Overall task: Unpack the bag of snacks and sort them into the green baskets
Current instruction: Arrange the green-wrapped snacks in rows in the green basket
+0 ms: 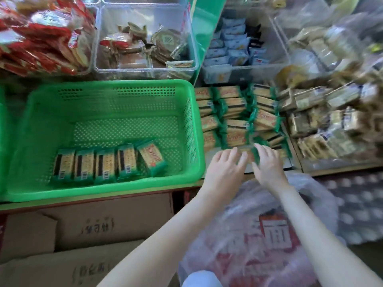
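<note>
Hands, left (pixel 224 165) and right (pixel 267 165), grasping one packet (pixel 248 152) just beside basket (pixel 196 121) rim

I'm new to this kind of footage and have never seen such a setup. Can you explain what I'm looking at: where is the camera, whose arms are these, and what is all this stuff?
There is no machine here: a person works with bare hands, and the single picture comes from a wide-angle camera worn on their head, looking forward and down. The left hand and right hand reach to a stack of green-wrapped cracker packets beside a green basket. Both hands touch the nearest packets; blur hides whether they grip any. Five similar packets lie in a row in the basket. Under the arms lies a clear plastic bag with a red label. Clear bins of other snacks sit behind, cardboard boxes below.
</note>
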Demonstrator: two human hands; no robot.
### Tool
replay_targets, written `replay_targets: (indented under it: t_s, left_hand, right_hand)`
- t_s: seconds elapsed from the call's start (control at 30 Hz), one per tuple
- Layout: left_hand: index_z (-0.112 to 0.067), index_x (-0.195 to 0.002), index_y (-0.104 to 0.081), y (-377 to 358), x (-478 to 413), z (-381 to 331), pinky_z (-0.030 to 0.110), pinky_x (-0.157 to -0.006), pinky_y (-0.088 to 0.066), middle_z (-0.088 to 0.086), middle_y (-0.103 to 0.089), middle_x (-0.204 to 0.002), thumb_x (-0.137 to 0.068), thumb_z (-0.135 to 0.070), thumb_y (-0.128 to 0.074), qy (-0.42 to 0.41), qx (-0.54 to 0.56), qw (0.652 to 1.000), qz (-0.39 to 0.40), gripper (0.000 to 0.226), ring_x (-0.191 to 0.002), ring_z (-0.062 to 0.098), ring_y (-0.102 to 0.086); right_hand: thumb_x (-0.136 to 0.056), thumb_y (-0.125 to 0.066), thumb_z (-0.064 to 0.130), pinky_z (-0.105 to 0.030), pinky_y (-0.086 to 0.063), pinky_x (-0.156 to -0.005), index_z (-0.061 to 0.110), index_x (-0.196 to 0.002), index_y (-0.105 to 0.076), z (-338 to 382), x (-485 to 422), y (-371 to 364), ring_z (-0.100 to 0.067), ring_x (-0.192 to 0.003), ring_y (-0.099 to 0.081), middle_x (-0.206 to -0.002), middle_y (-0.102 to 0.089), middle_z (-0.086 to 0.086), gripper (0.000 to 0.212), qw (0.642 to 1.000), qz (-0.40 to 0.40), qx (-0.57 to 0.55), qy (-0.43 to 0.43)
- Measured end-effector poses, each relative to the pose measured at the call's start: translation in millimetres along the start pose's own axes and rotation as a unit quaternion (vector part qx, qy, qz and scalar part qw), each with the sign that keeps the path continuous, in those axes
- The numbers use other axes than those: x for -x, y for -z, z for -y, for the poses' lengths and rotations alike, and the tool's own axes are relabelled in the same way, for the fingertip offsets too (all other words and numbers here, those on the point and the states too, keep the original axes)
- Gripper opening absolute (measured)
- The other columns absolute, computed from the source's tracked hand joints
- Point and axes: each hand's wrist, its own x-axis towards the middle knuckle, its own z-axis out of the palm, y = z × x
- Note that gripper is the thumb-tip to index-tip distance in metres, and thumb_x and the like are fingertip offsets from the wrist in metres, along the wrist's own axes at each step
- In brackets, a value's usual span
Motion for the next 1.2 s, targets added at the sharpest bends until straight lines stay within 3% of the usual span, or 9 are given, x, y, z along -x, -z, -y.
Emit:
replay_targets:
  t_s: [0.13, 0.3, 0.43, 0.53, 0.73, 0.8, 0.9, 1.0, 1.2]
  left_hand:
    - [-0.009, -0.117, -0.067, -56.1, -24.7, -24.7, 0.035, -0.087, -0.052, 0.013, -0.066, -0.116, -0.051, -0.034, -0.087, 0.036, -0.038, 0.985, 0.164, 0.074, -0.102, 0.027, -0.064]
    - [-0.002, -0.135, -0.049, -91.3, -50.0, -30.1, 0.045, -0.109, -0.034, 0.022, -0.05, -0.137, -0.077, -0.021, -0.073, 0.047, -0.098, 0.973, 0.202, 0.066, -0.128, 0.036, -0.046]
    - [-0.002, -0.113, -0.066, -109.9, -62.3, -32.8, 0.046, -0.093, -0.05, 0.021, -0.065, -0.109, -0.058, -0.014, -0.085, 0.043, -0.112, 0.973, 0.196, 0.059, -0.102, 0.038, -0.062]
    - [-0.004, -0.115, -0.064, -115.9, -65.7, -33.4, 0.052, -0.094, -0.048, 0.024, -0.064, -0.107, -0.062, -0.008, -0.081, 0.046, -0.11, 0.978, 0.169, 0.056, -0.1, 0.04, -0.061]
    - [-0.004, -0.114, -0.064, -114.4, -64.1, -29.7, 0.048, -0.081, -0.052, 0.021, -0.061, -0.088, -0.059, 0.0, -0.077, 0.036, -0.122, 0.983, 0.132, 0.057, -0.079, 0.038, -0.061]
    - [-0.003, -0.111, -0.066, -110.1, -61.2, -28.7, 0.045, -0.07, -0.053, 0.02, -0.06, -0.084, -0.058, 0.002, -0.078, 0.043, -0.113, 0.987, 0.108, 0.055, -0.073, 0.037, -0.059]
    - [-0.005, -0.111, -0.066, -95.1, -54.4, -31.8, 0.038, -0.057, -0.05, 0.018, -0.06, -0.084, -0.058, 0.0, -0.08, 0.072, -0.087, 0.989, 0.092, 0.055, -0.069, 0.034, -0.058]
    - [-0.007, -0.117, -0.064, -68.5, -46.4, -39.6, 0.038, -0.055, -0.05, 0.016, -0.06, -0.088, -0.061, -0.005, -0.081, 0.132, -0.028, 0.987, 0.086, 0.058, -0.073, 0.035, -0.059]
    - [-0.014, -0.142, -0.041, 13.6, -14.6, -35.9, 0.038, -0.089, -0.041, 0.013, -0.05, -0.121, -0.085, -0.026, -0.067, 0.25, 0.149, 0.957, 0.016, 0.064, -0.113, 0.031, -0.046]
  right_hand:
    - [-0.093, -0.057, 0.02, -0.043, -0.022, -0.111, 0.014, -0.15, -0.026, -32.7, -17.7, -11.8, -0.024, -0.14, -0.023, -0.153, -0.03, -0.004, 0.065, 0.991, 0.115, 0.056, 0.039]
    - [-0.085, -0.059, 0.009, -0.041, -0.024, -0.107, 0.012, -0.142, -0.04, -69.0, -23.8, -10.7, -0.026, -0.133, -0.034, -0.144, -0.042, -0.005, 0.061, 0.993, 0.056, 0.03, 0.101]
    - [-0.074, -0.069, 0.005, -0.044, -0.039, -0.092, 0.009, -0.126, -0.053, -105.2, -21.1, -7.7, -0.033, -0.109, -0.051, -0.12, -0.055, -0.009, 0.055, 0.994, -0.004, 0.037, 0.099]
    - [-0.078, -0.067, 0.006, -0.046, -0.037, -0.096, 0.01, -0.131, -0.053, -118.0, -24.0, -9.4, -0.033, -0.116, -0.05, -0.127, -0.055, -0.008, 0.056, 0.989, 0.017, 0.049, 0.137]
    - [-0.091, -0.041, -0.004, -0.051, 0.001, -0.117, 0.029, -0.154, 0.002, -116.6, -34.8, 1.3, -0.035, -0.147, -0.004, -0.161, 0.0, 0.01, 0.083, 0.971, 0.157, 0.119, 0.135]
    - [-0.088, -0.04, -0.01, -0.051, -0.008, -0.117, 0.031, -0.153, 0.009, -111.2, -38.0, 6.2, -0.041, -0.145, -0.005, -0.162, 0.003, 0.007, 0.09, 0.965, 0.162, 0.153, 0.137]
    - [-0.086, -0.047, -0.007, -0.043, -0.028, -0.102, 0.026, -0.154, -0.002, -99.3, -38.3, 7.5, -0.035, -0.133, -0.026, -0.155, -0.023, -0.006, 0.088, 0.96, 0.121, 0.183, 0.176]
    - [-0.084, -0.052, 0.001, -0.04, -0.028, -0.097, 0.023, -0.15, -0.017, -85.8, -32.2, 11.5, -0.027, -0.126, -0.033, -0.138, -0.04, -0.006, 0.078, 0.969, 0.115, 0.134, 0.174]
    - [-0.086, -0.067, 0.022, -0.025, -0.022, -0.084, 0.031, -0.151, -0.014, -29.6, -5.0, 54.0, -0.017, -0.111, -0.032, -0.121, -0.038, -0.005, 0.084, 0.982, -0.001, -0.175, 0.067]
